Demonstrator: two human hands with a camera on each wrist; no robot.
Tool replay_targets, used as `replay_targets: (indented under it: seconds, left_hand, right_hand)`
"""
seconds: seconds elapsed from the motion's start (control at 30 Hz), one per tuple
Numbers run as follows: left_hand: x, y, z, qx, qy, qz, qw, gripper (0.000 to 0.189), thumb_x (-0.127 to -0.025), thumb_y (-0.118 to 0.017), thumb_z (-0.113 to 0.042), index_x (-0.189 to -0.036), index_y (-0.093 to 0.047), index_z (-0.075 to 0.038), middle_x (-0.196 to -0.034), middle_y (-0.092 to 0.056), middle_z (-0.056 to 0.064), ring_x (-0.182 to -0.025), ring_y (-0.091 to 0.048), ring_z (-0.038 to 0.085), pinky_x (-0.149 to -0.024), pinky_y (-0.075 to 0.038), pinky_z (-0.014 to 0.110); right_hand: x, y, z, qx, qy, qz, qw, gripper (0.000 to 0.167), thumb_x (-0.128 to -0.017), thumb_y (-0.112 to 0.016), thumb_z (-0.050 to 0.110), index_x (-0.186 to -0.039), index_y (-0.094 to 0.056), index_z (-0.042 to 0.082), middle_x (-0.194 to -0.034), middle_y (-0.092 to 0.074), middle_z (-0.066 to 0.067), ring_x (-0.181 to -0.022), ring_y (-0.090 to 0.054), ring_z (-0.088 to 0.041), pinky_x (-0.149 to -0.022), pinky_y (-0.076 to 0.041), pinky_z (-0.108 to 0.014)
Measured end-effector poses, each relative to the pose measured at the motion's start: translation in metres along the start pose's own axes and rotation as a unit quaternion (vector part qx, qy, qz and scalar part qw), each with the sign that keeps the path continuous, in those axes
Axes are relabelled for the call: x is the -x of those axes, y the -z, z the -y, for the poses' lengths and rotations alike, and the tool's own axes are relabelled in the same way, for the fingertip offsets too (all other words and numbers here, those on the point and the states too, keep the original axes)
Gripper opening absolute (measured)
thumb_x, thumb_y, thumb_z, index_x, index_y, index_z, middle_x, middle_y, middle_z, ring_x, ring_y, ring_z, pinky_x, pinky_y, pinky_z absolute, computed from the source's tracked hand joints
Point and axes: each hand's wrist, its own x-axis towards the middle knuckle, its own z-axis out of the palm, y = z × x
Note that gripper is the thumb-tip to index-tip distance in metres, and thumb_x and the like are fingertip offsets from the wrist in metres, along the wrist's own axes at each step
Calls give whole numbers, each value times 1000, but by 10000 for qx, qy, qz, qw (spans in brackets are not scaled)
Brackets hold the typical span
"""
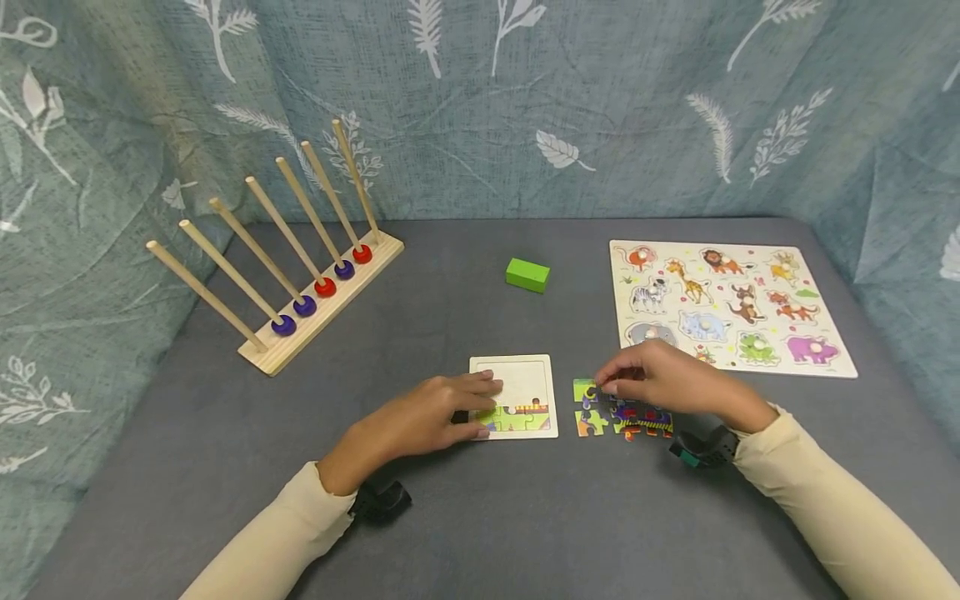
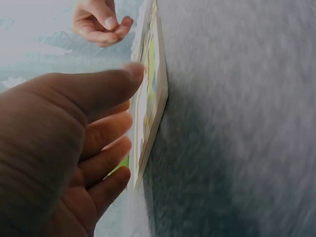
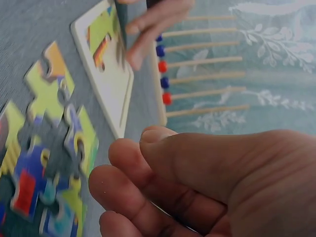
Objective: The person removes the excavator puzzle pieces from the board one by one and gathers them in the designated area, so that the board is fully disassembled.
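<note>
A small wooden puzzle tray [image 1: 527, 379] lies in the middle of the table. Joined jigsaw pieces [image 1: 523, 421] fill its near part, and the upper part shows bare board. My left hand [image 1: 427, 412] reaches over the tray's left edge with fingers extended; contact is hard to make out. To the right lies a group of loose jigsaw pieces [image 1: 590, 423], green, blue and red. Over them hovers my right hand [image 1: 671, 379], fingers loosely bent and partly covering them. In the right wrist view nothing shows between the thumb [image 3: 165, 145] and fingers.
Back left stands a wooden peg rack [image 1: 330, 304] with red and blue beads on several upright rods. A green block [image 1: 527, 275] sits beyond the tray. An animal peg puzzle board [image 1: 720, 302] lies at back right. Patterned cloth [image 1: 480, 125] hangs behind the table.
</note>
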Motion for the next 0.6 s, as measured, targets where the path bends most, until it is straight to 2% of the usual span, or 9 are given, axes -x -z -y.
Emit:
replay_targets:
  seconds: [0.1,0.37,0.5,0.6]
  left_hand:
    - [-1,2,4,-22,111,-1,9999,45,-86,-77,-23,-124,-66,-2,-142,-51,10,-136,-40,24,-107,-36,43]
    - [-3,3,13,8,382,37,9993,61,-83,-79,-27,-133,-58,1,-147,-45,11,-140,-32,27,-110,-30,44]
    - [-4,4,14,5,343,97,9994,61,-83,-79,-28,-133,-58,2,-148,-44,12,-140,-34,28,-109,-32,44]
    - [-4,4,16,-4,288,210,9994,64,-83,-79,-30,-134,-57,2,-147,-44,13,-138,-36,27,-108,-35,43]
  right_hand:
    - [-6,-3,2,-5,55,97,9999,16,-94,-64,4,-106,-73,3,-99,-72,-2,-83,-64,-7,-70,-53,-27]
    - [-24,-16,9,-113,220,341,9991,18,-98,-59,8,-109,-73,5,-98,-72,0,-79,-63,-8,-68,-52,-28]
    - [-34,-23,14,-101,382,344,9986,17,-97,-60,10,-108,-74,6,-98,-71,2,-72,-57,-6,-65,-49,-27]
    - [-40,-29,17,-88,509,406,9978,16,-96,-62,9,-107,-74,7,-98,-71,3,-73,-57,-4,-66,-50,-26]
